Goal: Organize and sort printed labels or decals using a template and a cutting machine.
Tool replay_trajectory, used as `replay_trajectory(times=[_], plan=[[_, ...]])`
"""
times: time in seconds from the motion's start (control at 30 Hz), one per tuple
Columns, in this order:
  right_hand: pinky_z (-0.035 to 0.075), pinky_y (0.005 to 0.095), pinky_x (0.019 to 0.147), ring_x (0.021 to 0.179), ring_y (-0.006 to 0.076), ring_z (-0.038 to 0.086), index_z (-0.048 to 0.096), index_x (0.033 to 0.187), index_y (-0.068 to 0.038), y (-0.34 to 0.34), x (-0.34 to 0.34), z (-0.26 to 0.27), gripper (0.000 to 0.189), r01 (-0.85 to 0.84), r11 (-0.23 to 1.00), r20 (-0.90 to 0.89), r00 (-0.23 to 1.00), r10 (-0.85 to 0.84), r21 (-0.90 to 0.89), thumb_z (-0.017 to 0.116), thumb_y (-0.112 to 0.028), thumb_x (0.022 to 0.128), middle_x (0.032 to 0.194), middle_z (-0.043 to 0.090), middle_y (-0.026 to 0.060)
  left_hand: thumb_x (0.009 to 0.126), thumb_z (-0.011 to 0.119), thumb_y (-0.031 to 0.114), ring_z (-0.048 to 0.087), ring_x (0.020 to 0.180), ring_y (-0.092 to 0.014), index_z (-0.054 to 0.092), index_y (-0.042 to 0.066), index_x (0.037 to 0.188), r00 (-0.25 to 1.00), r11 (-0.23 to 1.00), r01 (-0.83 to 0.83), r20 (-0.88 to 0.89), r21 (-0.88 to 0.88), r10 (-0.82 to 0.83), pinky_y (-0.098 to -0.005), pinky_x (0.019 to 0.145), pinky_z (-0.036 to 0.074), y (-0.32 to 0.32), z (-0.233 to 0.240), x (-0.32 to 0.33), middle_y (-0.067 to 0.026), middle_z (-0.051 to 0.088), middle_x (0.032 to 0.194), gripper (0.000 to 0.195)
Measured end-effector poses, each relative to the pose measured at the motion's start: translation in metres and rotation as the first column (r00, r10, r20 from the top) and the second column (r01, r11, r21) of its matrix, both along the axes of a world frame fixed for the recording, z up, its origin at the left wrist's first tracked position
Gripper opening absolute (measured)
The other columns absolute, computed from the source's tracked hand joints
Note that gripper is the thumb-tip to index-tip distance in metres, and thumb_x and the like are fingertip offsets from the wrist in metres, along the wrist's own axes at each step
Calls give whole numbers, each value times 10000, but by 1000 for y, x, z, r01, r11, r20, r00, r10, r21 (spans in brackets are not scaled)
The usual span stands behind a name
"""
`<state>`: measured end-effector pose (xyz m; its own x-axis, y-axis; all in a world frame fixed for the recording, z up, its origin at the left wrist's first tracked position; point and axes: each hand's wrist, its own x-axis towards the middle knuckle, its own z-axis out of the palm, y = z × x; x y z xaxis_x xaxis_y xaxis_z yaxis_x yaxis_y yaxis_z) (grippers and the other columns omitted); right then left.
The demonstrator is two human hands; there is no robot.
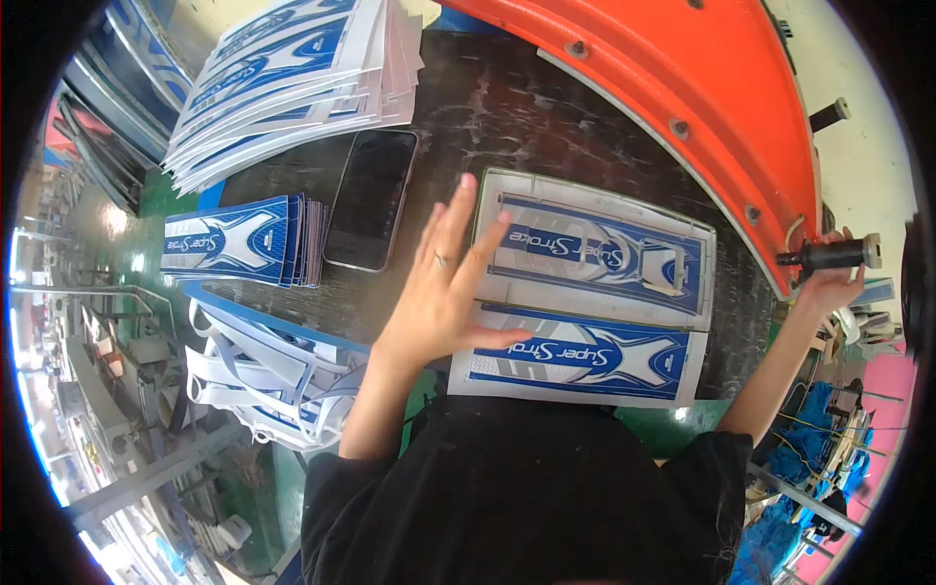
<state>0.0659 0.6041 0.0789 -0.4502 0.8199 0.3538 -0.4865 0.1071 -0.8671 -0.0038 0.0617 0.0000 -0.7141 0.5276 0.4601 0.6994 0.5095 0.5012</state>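
Observation:
With fingers apart, my left hand (446, 292) hovers by the left end of a rectangular cutting die (596, 191). The die has a pale frame and a clear middle. It lies on a white sheet printed in blue and silver, and a second printed panel (585, 358) shows along its near side. At the far right my right hand (837, 274) grips a black cylindrical handle (841, 254) at the end of the orange press arm (702, 95). Part of that hand's fingers is hidden behind the handle.
Left of the die lie a black smartphone (371, 199) and a stack of cut blue pieces (227, 243). A tall pile of printed sheets (292, 80) stands behind them on the dark, worn table (468, 102). Off the near left edge hang white offcut frames (270, 380).

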Motion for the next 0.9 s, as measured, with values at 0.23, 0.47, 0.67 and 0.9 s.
replay_trajectory(times=[0.23,0.47,0.67,0.9], plan=[[459,360,794,790,271,554,566,1040,101,-23,2,2,556,-71,994,-109,992,62,-78,341,-399,949,844,577,176,756,622,-39,569,1204,-346,631,119,1211,967,992,123,-222,-16,-124,-451,971,481,-1,1,7,-190,481,1421,482],[449,326,770,793,247,557,569,1043,78,-87,13,5,541,2,999,-85,996,-4,-33,340,-406,967,826,583,159,760,617,-54,705,901,-305,628,102,1164,966,981,79,-257,178,-31,-338,726,574,-2,-4,11,-214,568,1322,433],[439,356,821,877,259,554,539,1137,66,-139,43,-6,625,59,974,60,995,-73,217,326,-491,954,910,607,176,798,642,38,704,883,-260,619,152,1166,901,990,137,-420,27,-113,-341,752,582,-1,1,12,-159,608,1281,386],[511,400,731,824,318,645,549,1183,75,-140,73,-20,1013,-374,749,0,895,446,546,219,-812,820,883,649,224,819,678,165,523,1238,-210,629,235,1147,835,963,124,-499,-239,-232,-358,955,516,16,27,20,-44,512,1381,340]])
